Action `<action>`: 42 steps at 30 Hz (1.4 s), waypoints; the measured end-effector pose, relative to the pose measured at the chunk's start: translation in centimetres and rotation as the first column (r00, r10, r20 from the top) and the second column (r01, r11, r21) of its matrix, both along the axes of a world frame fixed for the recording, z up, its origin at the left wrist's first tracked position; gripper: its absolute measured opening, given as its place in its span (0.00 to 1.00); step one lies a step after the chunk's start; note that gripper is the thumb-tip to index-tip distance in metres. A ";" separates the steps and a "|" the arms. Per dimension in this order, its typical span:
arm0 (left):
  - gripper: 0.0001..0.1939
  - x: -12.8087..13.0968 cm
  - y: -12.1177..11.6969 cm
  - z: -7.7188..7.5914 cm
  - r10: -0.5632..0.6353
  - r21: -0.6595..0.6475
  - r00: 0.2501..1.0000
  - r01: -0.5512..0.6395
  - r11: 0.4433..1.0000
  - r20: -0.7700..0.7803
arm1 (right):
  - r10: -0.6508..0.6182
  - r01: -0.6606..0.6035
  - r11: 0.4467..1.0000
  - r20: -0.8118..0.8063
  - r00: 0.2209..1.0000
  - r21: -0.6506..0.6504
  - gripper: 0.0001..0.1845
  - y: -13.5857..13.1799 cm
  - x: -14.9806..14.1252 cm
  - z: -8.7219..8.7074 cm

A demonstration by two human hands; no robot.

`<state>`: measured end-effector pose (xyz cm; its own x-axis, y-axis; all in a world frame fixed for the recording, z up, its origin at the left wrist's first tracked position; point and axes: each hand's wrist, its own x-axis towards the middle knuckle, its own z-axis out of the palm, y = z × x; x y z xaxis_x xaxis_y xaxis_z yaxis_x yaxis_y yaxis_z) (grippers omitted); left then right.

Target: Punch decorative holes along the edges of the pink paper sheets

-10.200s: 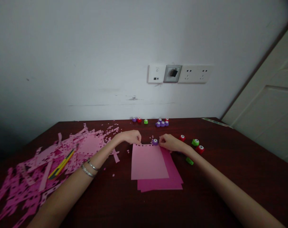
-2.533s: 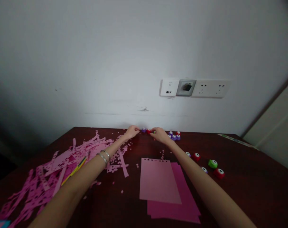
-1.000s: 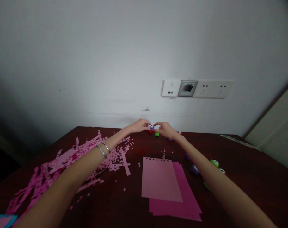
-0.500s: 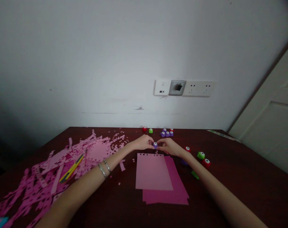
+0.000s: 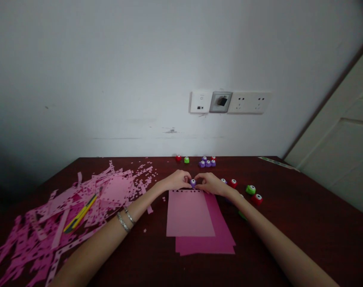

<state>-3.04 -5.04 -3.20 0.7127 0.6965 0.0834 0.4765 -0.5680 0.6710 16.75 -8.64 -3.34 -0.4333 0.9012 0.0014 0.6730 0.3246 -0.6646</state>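
Observation:
My left hand (image 5: 177, 180) and my right hand (image 5: 209, 183) meet at the far edge of a light pink sheet (image 5: 189, 213), both pinched round a small purple punch (image 5: 193, 183). A row of punched holes runs along that edge. The light sheet lies on darker pink sheets (image 5: 218, 235). My left wrist wears silver bracelets (image 5: 124, 218).
Loose punches sit right of my right hand: a red one (image 5: 232, 183), a green one (image 5: 250, 189), another red one (image 5: 257, 198). More punches (image 5: 207, 162) stand by the wall. A heap of pink scraps (image 5: 50, 223) with a yellow cutter (image 5: 79, 213) covers the dark table's (image 5: 303, 223) left side.
Both hands reached to the punches by the wall, lifted a purple one, and brought it back to the far edge of the light pink sheet.

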 end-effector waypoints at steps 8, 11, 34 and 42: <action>0.14 -0.1 -0.4 0.3 -0.009 -0.006 1.000 0.009 1.000 -0.026 | 0.003 -0.003 1.000 0.019 1.000 -0.022 0.12 -0.3 0.0 0.2; 0.15 -0.1 -0.6 0.5 -0.025 -0.011 0.998 0.024 1.000 -0.058 | 0.019 -0.019 1.000 0.026 0.999 -0.025 0.12 -0.4 -0.1 0.3; 0.05 -2.0 -1.2 3.9 -0.167 -0.062 0.900 0.155 0.986 -0.403 | -0.010 0.010 1.000 -0.015 1.000 -0.018 0.17 -1.4 2.3 4.6; 0.07 -3.4 -1.6 7.6 -0.239 -0.152 0.941 0.207 0.967 -0.238 | -0.001 -0.014 0.997 -0.193 0.981 -0.074 0.17 -2.1 2.0 6.3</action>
<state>-6.48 -6.66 4.36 0.8371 0.5108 -0.1959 0.5102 -0.5997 0.6165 18.70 -10.76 3.00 -0.4372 0.8992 0.0184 0.5283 0.2734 -0.8039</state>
